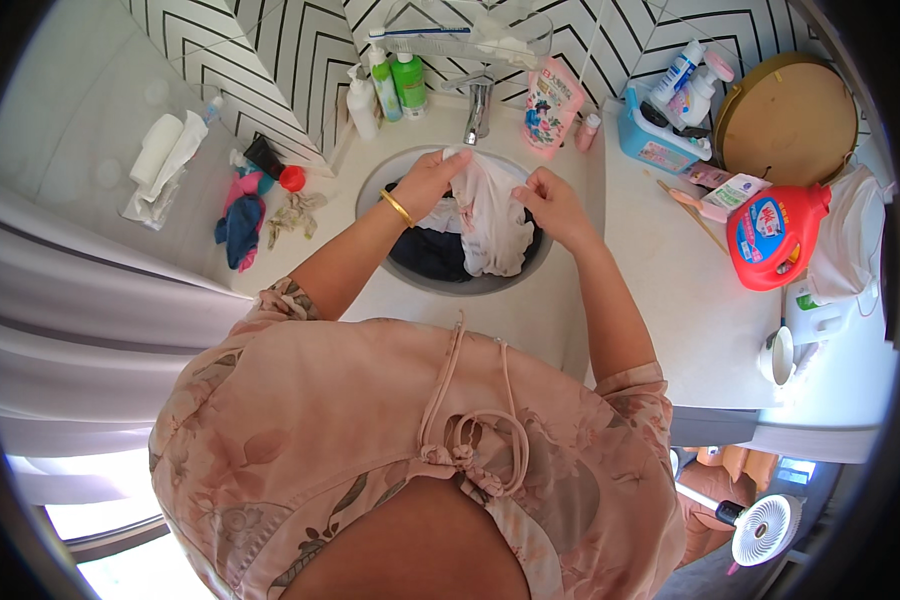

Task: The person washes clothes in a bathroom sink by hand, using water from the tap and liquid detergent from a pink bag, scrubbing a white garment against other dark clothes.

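Note:
A wet white cloth garment [491, 217] with faint pinkish marks hangs between my two hands over a round washbasin [375, 176]. My left hand [431, 180], with a gold bangle at its wrist, pinches the upper left edge of the garment just below the faucet [478, 109]. At the garment's right edge, my right hand [551, 202] grips the fabric with bent fingers. Dark clothing [427, 255] lies in the basin beneath, partly hidden by the white fabric. Whether water is running cannot be told.
Pump bottles [361, 103] and a pink pouch [551, 106] stand behind the basin. Small crumpled cloths [244, 221] lie left. To the right are a blue basket [656, 139], a red detergent jug [772, 236] and a white cup [778, 356]. A clear shelf [450, 46] hangs above the faucet.

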`<state>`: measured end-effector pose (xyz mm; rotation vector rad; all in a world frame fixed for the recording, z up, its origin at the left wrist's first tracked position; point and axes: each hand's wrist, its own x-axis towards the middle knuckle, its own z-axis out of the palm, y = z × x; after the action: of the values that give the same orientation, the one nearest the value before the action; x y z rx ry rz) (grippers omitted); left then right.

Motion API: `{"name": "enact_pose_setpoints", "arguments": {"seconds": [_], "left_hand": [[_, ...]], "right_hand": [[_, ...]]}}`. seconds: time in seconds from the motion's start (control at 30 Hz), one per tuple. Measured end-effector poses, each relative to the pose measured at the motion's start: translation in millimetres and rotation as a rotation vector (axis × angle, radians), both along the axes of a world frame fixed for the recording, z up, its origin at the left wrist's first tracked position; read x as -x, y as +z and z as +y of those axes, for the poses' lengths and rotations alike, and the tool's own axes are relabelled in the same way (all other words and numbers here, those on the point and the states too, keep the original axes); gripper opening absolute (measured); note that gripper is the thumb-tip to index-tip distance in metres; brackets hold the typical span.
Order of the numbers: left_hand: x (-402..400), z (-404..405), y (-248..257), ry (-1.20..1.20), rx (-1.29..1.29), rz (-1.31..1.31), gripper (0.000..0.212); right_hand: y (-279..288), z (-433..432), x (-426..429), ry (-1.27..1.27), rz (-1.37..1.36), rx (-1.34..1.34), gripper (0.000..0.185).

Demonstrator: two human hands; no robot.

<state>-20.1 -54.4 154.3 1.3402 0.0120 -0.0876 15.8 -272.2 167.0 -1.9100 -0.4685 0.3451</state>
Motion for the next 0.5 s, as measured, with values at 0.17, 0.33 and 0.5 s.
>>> {"name": "enact_pose_setpoints", "arguments": {"seconds": [0.17,0.33,0.5], "left_hand": [[-0.1,-0.5,15.8,-0.151,0.048,0.103,0.041],[5.2,-18.7,14.5,-0.162,-0.266,-0.194,0.059],[-1.1,-31.2,9.5,0.121,-0.804,-0.204,0.05]], "right_hand": [[-1.8,1.6,-11.1,0.076,-0.02,-0.276,0.02],[21.1,23.4,3.3,-0.015,0.011,-0.373,0.018],[14.9,33.5,-9.4,-0.036,-0.071,-0.31,0.017]]}}
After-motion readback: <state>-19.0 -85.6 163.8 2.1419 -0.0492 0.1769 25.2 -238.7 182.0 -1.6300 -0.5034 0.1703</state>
